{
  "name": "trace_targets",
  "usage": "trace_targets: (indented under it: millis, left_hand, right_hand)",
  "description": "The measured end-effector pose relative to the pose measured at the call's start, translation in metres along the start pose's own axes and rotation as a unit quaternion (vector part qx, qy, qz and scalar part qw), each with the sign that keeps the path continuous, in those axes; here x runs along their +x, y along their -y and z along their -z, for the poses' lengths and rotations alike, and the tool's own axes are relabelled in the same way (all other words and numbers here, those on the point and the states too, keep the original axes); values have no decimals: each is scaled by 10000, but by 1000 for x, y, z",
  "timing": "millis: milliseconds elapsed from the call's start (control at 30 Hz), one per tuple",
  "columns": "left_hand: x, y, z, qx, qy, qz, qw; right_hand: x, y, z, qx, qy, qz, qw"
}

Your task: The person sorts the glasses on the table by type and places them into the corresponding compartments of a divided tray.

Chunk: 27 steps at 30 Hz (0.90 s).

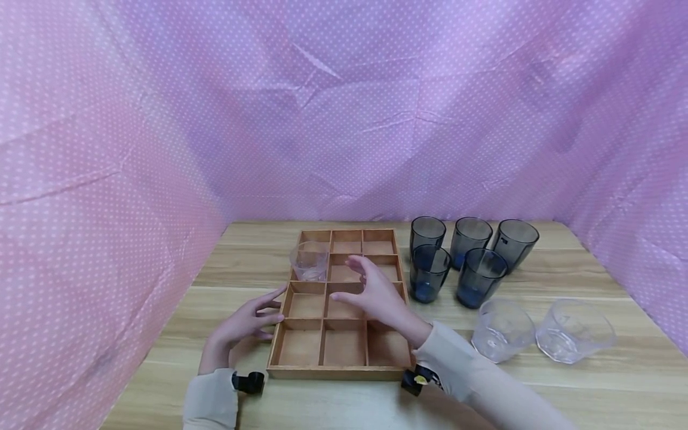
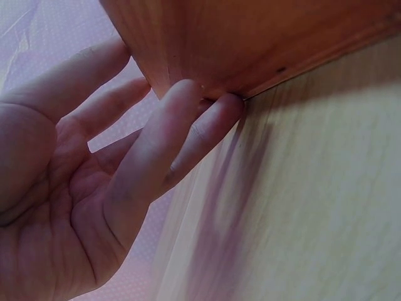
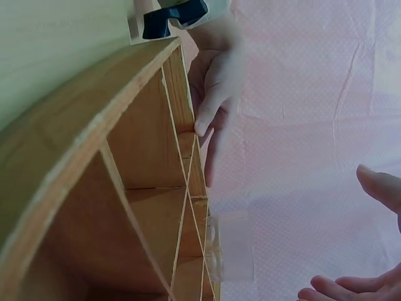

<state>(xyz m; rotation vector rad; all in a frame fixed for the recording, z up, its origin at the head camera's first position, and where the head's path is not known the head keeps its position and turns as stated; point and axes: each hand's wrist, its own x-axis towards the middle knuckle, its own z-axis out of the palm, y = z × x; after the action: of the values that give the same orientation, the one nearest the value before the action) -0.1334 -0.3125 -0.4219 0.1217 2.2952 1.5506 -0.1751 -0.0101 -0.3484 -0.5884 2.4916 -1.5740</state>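
A wooden box with several square compartments (image 1: 344, 374) lies on the table. One clear glass (image 1: 310, 263) stands in its left column, second row from the back. My left hand (image 1: 244, 322) rests its fingertips against the box's left side, fingers spread; the left wrist view shows the fingers (image 2: 169, 132) touching the outer wall. Over the middle of the box hovers my right hand (image 1: 376, 295), thumb and fingers apart in a C shape, holding nothing. In the right wrist view only part of the right hand (image 3: 369, 276) shows at the edge.
Several dark grey glasses (image 1: 478, 278) stand in two rows to the right of the box. Nearer me on the right are two clear glasses (image 1: 502, 331). A pink dotted cloth (image 1: 344, 119) hangs around the back and sides of the wooden table (image 1: 215, 280).
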Motion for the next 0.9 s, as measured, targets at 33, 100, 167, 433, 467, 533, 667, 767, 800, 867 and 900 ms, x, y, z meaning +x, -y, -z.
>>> trace_targets:
  millis: [33,100,167,433,467,533,667,767,800,867,900]
  left_hand:
    - [0,0,0,-8,-10,10,10000]
    - [-1,1,1,-19,9,-2,10000]
    - [-2,0,2,-26,18,-20,10000]
    - [-4,1,3,-13,-50,16,10000]
    - [-4,1,4,-22,-48,23,10000]
    - [-4,1,4,-44,-36,40,10000]
    - [-3,0,4,-87,-24,55,9999]
    - [-2,-1,4,-94,-16,63,9999]
    - [-1,-1,4,-86,1,59,9999]
    - [0,-1,3,-70,27,57,10000]
    - [1,-2,3,-64,34,53,10000]
  right_hand:
    - [-2,0,1,5,9,11,10000]
    - [-5,0,4,44,32,57,10000]
    - [-8,-1,7,99,55,118,9999]
    - [-22,1,21,51,211,168,9996]
    - [-24,1,23,68,227,132,9996]
    - [-28,-1,28,57,241,124,9996]
    - [-36,-8,39,-126,107,215,9996]
    - [-43,-14,51,-248,-31,363,9990]
    - [-46,-17,55,-233,-54,409,9989]
    - [-52,-21,63,-272,-120,459,9985]
    - [-55,-23,67,-276,-150,473,9984]
